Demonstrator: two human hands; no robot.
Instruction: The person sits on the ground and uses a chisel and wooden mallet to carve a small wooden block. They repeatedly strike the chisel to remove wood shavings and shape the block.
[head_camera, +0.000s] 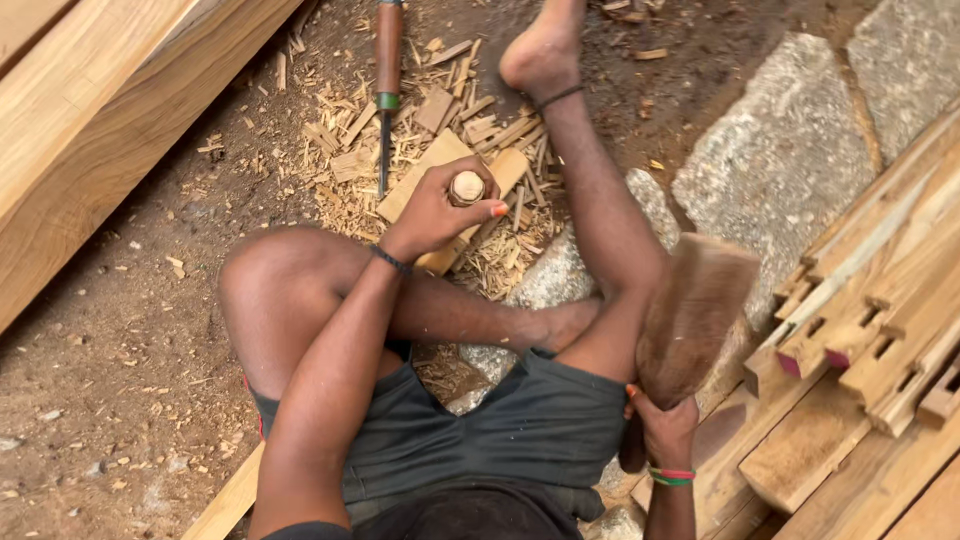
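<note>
Fingers (462, 208) of the left hand (435, 212) are wrapped round a chisel handle (467, 187), held upright over a wooden block (432, 160) (amid chips). A blurred wooden mallet (692, 315) is gripped by the right hand (664, 428), raised beside stacked timber (880, 320).

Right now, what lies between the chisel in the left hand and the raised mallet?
In the head view, the person's right lower leg crosses between the chisel handle in the left hand and the wooden mallet.

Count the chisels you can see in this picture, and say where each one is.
2. One chisel is upright in the left hand over a wooden block. The other chisel lies on the wood chips. Chips may hide more.
</note>
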